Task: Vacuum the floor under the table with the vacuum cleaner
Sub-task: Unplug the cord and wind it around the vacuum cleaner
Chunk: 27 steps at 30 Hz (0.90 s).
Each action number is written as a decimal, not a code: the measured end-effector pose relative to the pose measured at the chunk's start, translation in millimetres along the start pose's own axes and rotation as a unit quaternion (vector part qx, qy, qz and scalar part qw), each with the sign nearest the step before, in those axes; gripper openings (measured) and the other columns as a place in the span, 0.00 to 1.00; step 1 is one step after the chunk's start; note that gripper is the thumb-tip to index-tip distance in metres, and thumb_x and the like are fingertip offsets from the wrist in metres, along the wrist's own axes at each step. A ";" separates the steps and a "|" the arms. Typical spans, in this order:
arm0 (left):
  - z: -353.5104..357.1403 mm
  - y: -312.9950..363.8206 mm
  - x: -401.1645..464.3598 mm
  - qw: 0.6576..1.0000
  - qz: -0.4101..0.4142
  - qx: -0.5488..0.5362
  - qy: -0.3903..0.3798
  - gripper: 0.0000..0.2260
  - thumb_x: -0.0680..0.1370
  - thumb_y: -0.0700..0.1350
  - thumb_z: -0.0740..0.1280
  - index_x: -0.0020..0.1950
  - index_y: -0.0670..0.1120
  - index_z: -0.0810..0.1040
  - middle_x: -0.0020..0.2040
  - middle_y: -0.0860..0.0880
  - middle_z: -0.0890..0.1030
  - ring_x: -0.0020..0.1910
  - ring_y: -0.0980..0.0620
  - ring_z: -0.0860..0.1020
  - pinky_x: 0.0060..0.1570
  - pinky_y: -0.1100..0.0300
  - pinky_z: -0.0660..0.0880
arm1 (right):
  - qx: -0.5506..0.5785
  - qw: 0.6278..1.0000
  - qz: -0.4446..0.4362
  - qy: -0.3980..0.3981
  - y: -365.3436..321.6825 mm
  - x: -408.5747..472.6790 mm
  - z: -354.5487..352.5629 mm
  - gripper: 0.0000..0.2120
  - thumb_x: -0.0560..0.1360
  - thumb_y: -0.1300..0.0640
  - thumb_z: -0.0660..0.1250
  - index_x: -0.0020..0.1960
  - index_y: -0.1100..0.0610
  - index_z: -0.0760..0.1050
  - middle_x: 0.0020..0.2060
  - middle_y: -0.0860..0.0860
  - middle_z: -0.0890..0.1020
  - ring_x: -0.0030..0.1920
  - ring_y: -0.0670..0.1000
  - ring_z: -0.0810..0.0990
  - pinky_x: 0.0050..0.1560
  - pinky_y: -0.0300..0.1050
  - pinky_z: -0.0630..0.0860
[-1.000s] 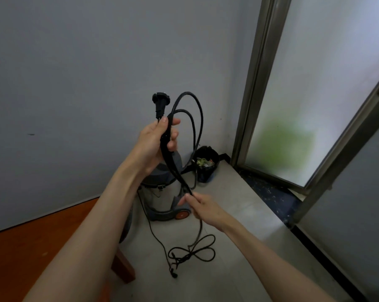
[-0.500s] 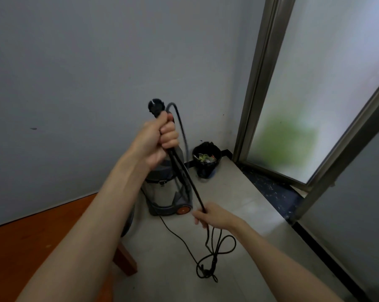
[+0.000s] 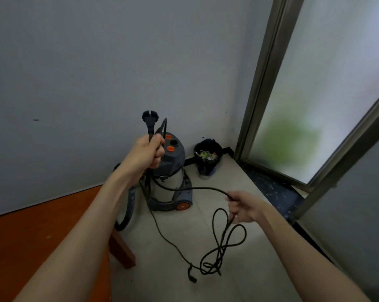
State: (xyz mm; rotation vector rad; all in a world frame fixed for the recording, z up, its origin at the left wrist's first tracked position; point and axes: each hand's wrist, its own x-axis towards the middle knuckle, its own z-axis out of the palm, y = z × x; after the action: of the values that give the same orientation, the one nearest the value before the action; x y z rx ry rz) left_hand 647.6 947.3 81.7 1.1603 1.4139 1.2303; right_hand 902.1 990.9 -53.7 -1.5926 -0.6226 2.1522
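Head view: a room corner seen from above, with both bare forearms reaching forward.
Left hand (image 3: 148, 152): raised in front of the grey wall (image 3: 97, 73), fingers curled tight round the black power cord (image 3: 197, 188) just below its round black plug (image 3: 149, 117); the plug sticks up above the fist, and a short bend of cord rises beside it.
Right hand (image 3: 242, 207): lower and to the right, fingers curled round the same cord further along; the cord passes through the fist.
Cord run: from the left fist it drops, then sweeps across in an arc to the right hand; below that hand it hangs in loose loops that end in a tangle on the pale tiled floor (image 3: 238, 286). A thinner stretch trails over the floor back towards the cleaner.
Grey canister vacuum cleaner with steel drum and orange caps (image 3: 170, 177): upright on the floor against the wall, partly behind the left wrist.
Black ribbed hose (image 3: 128, 211): curves down from the cleaner's left side, beside the table.
Red-brown wooden table (image 3: 31, 232): lower left; one leg stands on the floor near the hose.
Small black bin with litter (image 3: 207, 156): in the corner, just right of the cleaner.
Frosted glass door in a metal frame (image 3: 326, 94): fills the right side.
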 end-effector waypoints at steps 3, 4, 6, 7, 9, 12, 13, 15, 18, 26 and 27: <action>13.2 -22.2 -6.4 0.997 0.007 0.079 0.014 0.10 0.83 0.43 0.52 0.43 0.45 0.67 0.29 0.49 0.74 0.22 0.56 0.67 0.23 0.67 0.64 | 0.115 0.990 0.001 -0.085 -20.0 -17.4 23.4 0.13 0.82 0.59 0.51 0.43 0.61 0.70 0.24 0.50 0.64 0.23 0.47 0.64 0.33 0.44 0.69; 18.9 -28.5 -9.4 0.996 0.009 0.087 0.009 0.10 0.83 0.42 0.52 0.43 0.45 0.67 0.31 0.49 0.76 0.23 0.56 0.69 0.24 0.66 0.65 | 0.155 0.982 0.007 -0.111 -25.0 -23.5 31.5 0.13 0.82 0.60 0.51 0.44 0.62 0.71 0.24 0.51 0.66 0.22 0.47 0.66 0.30 0.43 0.72; 28.6 -40.0 -13.9 0.997 0.013 0.071 -0.006 0.10 0.83 0.42 0.52 0.43 0.45 0.67 0.34 0.47 0.79 0.27 0.57 0.74 0.27 0.65 0.70 | 0.233 0.961 0.012 -0.150 -33.4 -34.1 48.2 0.10 0.80 0.64 0.52 0.44 0.64 0.70 0.26 0.54 0.70 0.23 0.49 0.70 0.26 0.41 0.75; 32.7 -44.9 -15.6 0.998 0.017 0.057 -0.011 0.10 0.83 0.42 0.52 0.44 0.44 0.67 0.36 0.46 0.80 0.29 0.56 0.76 0.30 0.64 0.72 | 0.268 0.951 0.007 -0.156 -37.3 -37.7 56.3 0.09 0.79 0.66 0.52 0.44 0.65 0.69 0.27 0.56 0.71 0.25 0.49 0.71 0.25 0.41 0.76; 40.5 -52.5 -17.9 0.999 0.031 0.037 -0.015 0.10 0.83 0.41 0.51 0.44 0.44 0.68 0.39 0.45 0.80 0.35 0.54 0.79 0.37 0.61 0.77 | 0.340 0.928 -0.016 -0.155 -45.6 -43.2 71.5 0.09 0.79 0.69 0.50 0.44 0.65 0.67 0.31 0.59 0.70 0.31 0.49 0.70 0.25 0.41 0.76; 52.5 -60.1 -24.5 0.999 0.028 0.019 -0.030 0.09 0.83 0.42 0.51 0.47 0.43 0.69 0.44 0.46 0.80 0.43 0.53 0.81 0.47 0.58 0.79 | 0.441 0.885 -0.047 -0.141 -58.1 -49.4 89.4 0.13 0.80 0.70 0.46 0.43 0.67 0.68 0.36 0.59 0.70 0.36 0.51 0.71 0.45 0.44 0.75; 56.2 -62.1 -28.1 0.999 0.026 0.019 -0.038 0.09 0.83 0.42 0.51 0.49 0.42 0.69 0.45 0.46 0.80 0.45 0.54 0.81 0.49 0.60 0.79 | 0.464 0.873 -0.056 -0.140 -61.0 -50.4 93.7 0.14 0.81 0.70 0.45 0.43 0.67 0.67 0.37 0.59 0.70 0.38 0.52 0.73 0.50 0.46 0.73; 61.3 -64.3 -34.8 0.998 0.030 0.026 -0.048 0.09 0.83 0.43 0.51 0.52 0.43 0.70 0.44 0.48 0.81 0.44 0.59 0.81 0.47 0.66 0.78 | 0.497 0.851 -0.066 -0.154 -66.1 -49.9 100.1 0.14 0.81 0.69 0.46 0.43 0.67 0.68 0.38 0.60 0.71 0.49 0.51 0.76 0.54 0.49 0.73; 61.6 -62.8 -36.1 0.998 0.040 0.027 -0.037 0.09 0.83 0.44 0.51 0.50 0.46 0.70 0.41 0.49 0.78 0.40 0.58 0.80 0.44 0.67 0.77 | 0.510 0.837 -0.078 -0.181 -76.7 -53.2 103.6 0.12 0.82 0.68 0.47 0.46 0.68 0.68 0.39 0.60 0.72 0.55 0.53 0.76 0.62 0.54 0.72; 50.9 -69.6 -31.5 0.998 0.002 0.025 -0.050 0.10 0.83 0.42 0.52 0.48 0.45 0.71 0.34 0.51 0.67 0.32 0.57 0.67 0.37 0.63 0.71 | 0.201 0.955 -0.189 -0.108 -59.7 -47.0 90.6 0.12 0.83 0.62 0.53 0.45 0.65 0.71 0.41 0.59 0.78 0.52 0.57 0.79 0.64 0.53 0.72; 47.3 -67.9 -29.6 0.999 -0.003 -0.004 -0.039 0.10 0.83 0.42 0.52 0.48 0.44 0.71 0.34 0.51 0.67 0.33 0.56 0.67 0.37 0.62 0.71 | 0.119 0.969 -0.208 -0.058 -45.2 -40.0 82.2 0.12 0.83 0.59 0.55 0.46 0.63 0.72 0.41 0.58 0.78 0.48 0.54 0.79 0.58 0.48 0.76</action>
State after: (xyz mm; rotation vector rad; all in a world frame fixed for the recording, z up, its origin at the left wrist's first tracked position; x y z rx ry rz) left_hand 692.7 920.7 11.1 1.1858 1.3529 1.1732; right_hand 836.5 996.3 24.1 -1.1043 -0.6397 1.9274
